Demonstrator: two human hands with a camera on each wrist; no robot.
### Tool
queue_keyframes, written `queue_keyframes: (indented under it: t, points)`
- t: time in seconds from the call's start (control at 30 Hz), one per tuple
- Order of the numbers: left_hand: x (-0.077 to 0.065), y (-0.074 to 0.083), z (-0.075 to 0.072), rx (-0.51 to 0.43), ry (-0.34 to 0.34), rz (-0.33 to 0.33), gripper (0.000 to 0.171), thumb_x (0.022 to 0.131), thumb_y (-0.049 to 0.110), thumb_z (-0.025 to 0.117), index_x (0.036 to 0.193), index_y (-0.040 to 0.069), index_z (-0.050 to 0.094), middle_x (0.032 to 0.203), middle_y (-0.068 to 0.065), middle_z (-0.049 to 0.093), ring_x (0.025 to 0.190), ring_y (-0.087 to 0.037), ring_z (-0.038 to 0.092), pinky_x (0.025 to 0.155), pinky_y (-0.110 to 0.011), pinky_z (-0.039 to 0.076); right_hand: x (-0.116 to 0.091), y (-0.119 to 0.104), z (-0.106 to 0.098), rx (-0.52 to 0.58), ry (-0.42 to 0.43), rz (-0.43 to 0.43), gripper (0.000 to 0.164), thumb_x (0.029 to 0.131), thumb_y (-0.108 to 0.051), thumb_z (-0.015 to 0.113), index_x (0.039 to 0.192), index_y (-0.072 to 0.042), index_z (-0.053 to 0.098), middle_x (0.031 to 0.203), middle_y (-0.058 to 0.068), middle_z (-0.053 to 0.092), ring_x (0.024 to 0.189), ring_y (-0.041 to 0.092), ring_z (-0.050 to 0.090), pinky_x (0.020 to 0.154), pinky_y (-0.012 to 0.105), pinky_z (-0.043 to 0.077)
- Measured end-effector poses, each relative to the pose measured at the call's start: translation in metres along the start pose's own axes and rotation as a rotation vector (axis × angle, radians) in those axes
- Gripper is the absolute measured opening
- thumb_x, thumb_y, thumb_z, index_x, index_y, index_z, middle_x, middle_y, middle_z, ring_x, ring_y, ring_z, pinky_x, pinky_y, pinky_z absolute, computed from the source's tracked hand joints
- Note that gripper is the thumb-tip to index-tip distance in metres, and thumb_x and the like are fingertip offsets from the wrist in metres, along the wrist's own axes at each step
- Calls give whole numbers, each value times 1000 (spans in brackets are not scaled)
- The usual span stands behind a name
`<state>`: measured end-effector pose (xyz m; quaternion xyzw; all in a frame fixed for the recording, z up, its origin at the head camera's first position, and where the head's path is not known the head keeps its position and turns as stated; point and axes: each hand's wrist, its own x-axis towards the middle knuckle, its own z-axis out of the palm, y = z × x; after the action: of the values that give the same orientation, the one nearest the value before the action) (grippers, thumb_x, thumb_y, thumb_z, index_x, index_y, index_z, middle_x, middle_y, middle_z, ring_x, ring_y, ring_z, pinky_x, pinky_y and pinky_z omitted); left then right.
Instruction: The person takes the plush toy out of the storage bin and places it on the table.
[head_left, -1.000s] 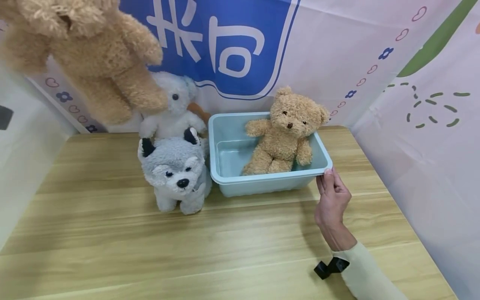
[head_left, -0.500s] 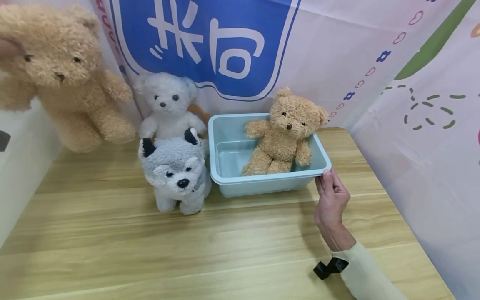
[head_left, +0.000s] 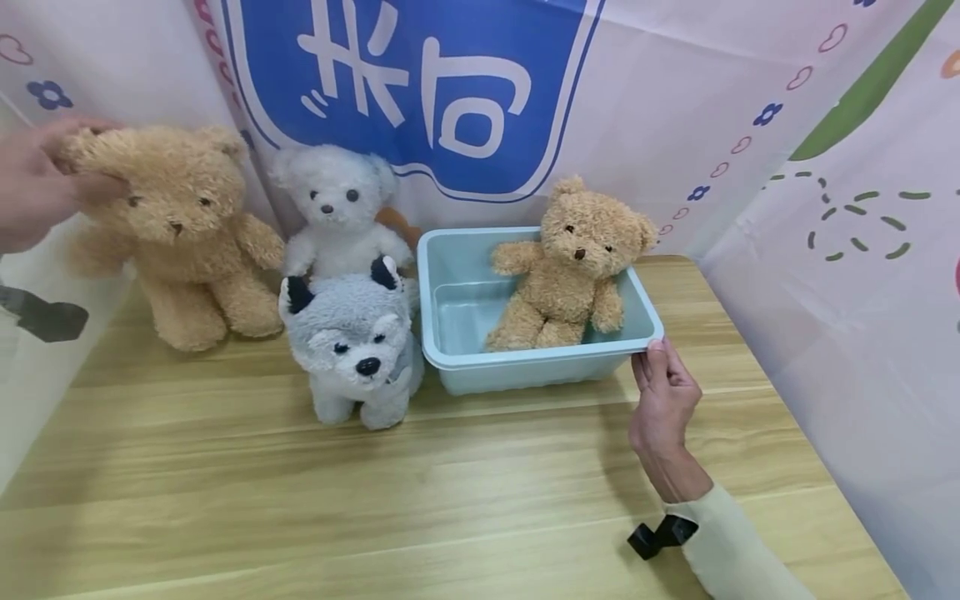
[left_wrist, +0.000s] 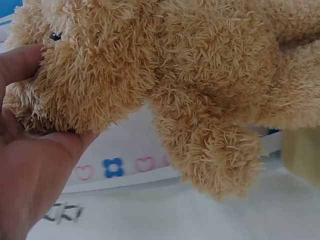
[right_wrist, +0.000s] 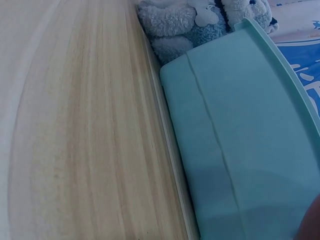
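My left hand (head_left: 37,183) grips the head of a large tan teddy bear (head_left: 187,208) at the left of the head view. In the left wrist view, thumb and fingers of the left hand (left_wrist: 40,155) press into the fur on either side of the bear's head (left_wrist: 85,85). At the right, my right hand (head_left: 663,400) pinches the front right corner of a light blue plastic bin (head_left: 525,367). Inside that bin a smaller tan teddy bear (head_left: 562,283) leans back against its right end. The right wrist view shows the bin's outer wall (right_wrist: 240,125) beside the wooden table.
Left of the bin stands a grey husky plush (head_left: 352,342), with a white plush bear (head_left: 333,208) behind it. An orange-brown bit (head_left: 397,225) shows behind the white bear. A printed cloth (head_left: 637,100) hangs behind the wooden table (head_left: 465,492).
The left hand has brought the large bear down from the upper left, its feet now at the table's back left. The right hand and the bin have stayed where they were.
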<state>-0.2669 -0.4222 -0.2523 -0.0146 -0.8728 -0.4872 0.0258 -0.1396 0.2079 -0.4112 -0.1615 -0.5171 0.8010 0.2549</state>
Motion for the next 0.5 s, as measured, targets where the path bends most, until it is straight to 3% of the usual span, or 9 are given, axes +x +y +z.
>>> queue_keyframes:
  t: [0.17, 0.3, 0.5]
  points:
    - [-2, -8, 5, -101, -36, -25, 68, 91, -13, 56, 144, 29, 47, 111, 21, 51, 87, 9, 55, 65, -8, 52, 0, 0, 0, -8, 3, -2, 50, 96, -19, 63, 139, 1, 48, 141, 23, 48, 129, 27, 52, 102, 29, 47]
    - [-2, -14, 4, 57, -78, -38, 69, 94, -4, 57, 149, 32, 38, 103, 26, 54, 72, 6, 59, 56, -16, 52, 1, 1, 1, -10, -4, -6, 50, 97, -19, 63, 140, 2, 48, 141, 23, 48, 129, 27, 51, 102, 29, 47]
    - [4, -20, 13, 159, -102, -22, 74, 92, -8, 51, 154, 27, 32, 102, 29, 52, 78, 7, 60, 62, -18, 56, 1, 1, 1, -16, -19, -12, 51, 97, -20, 62, 140, 2, 47, 143, 23, 46, 131, 28, 50, 104, 30, 46]
